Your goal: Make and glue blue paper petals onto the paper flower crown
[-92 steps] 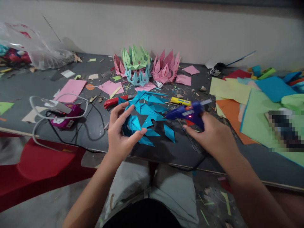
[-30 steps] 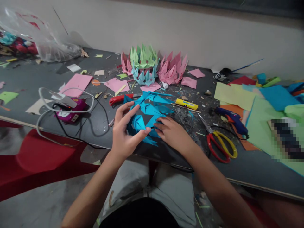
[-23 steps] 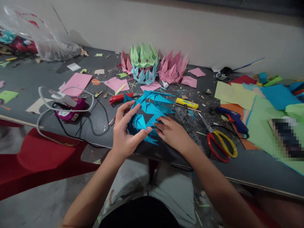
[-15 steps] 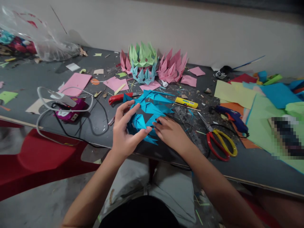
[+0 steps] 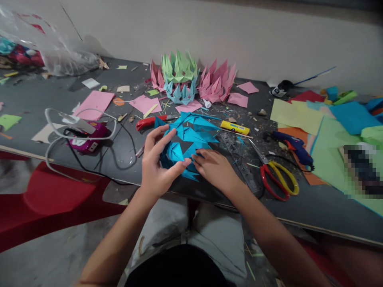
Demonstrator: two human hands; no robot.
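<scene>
A blue folded-paper crown (image 5: 187, 134) with pointed petals lies near the front edge of the dark table, between both hands. My left hand (image 5: 157, 161) curves around its left side, fingers on the upper rim and thumb on the lower front point. From the right, my right hand (image 5: 214, 165) pinches the crown's lower right part, its fingertips partly hidden by the paper. Just behind the crown lies a red-handled utility knife (image 5: 152, 122). A yellow glue stick (image 5: 235, 127) rests to its right.
Finished-looking pink (image 5: 217, 81), green (image 5: 178, 67) and light-blue (image 5: 181, 91) paper crowns stand by the wall. Scissors (image 5: 278, 179), a blue glue gun (image 5: 295, 147) and coloured paper sheets lie right. A purple power socket (image 5: 86, 137) with cables sits left.
Both hands keep nearly the same hold on the blue crown. The view has shifted very slightly; nothing else visibly moves.
</scene>
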